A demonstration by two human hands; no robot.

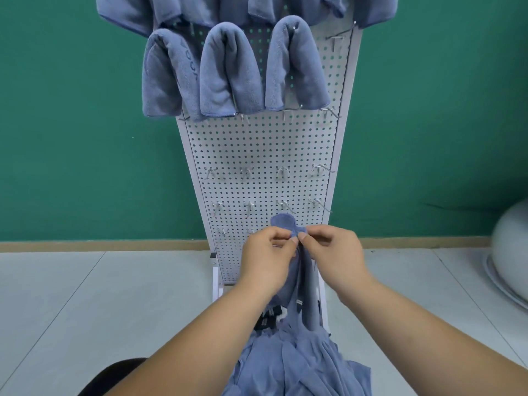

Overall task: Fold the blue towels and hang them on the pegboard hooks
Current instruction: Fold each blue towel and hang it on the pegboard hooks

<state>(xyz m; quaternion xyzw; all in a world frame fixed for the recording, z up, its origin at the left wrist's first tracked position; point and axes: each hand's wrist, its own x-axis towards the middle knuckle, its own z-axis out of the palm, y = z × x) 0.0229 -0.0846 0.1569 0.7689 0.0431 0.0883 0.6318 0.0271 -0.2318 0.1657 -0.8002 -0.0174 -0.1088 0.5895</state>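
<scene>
Head view. Floor and room?

Pale tiled floor (pixel 85 295), with a wooden skirting strip (pixel 114 246) along the foot of a green wall (pixel 71 110). White perforated pegboard (pixel 257 144) upright against that wall, on a white stand. At the right edge, a rounded white object (pixel 511 247) (cut off, not identifiable).

Any writing?

Embossed lettering (pixel 187 67) down the leftmost of three folded towels (pixel 228 72), too skewed to read.

Hung where?

Side by side high on the board, each draped double over its peg. More blue cloth (pixel 200 7) in a row above, cropped by the top edge. Lower down, rows of bare metal hooks (pixel 281 171).

And the hands?

Low in front of the board, close together. With the left hand (pixel 265 255), pinching the top of the blue towel (pixel 285 224) between thumb and forefinger. With the right hand (pixel 334 250), pinching the same bunched bit, thumb tips nearly touching.

And the towel itself?

Small fold poking up above the fingers, just in front of the board's lowest hooks. The rest trailing down between the forearms in loose folds, down to the bottom edge.
</scene>
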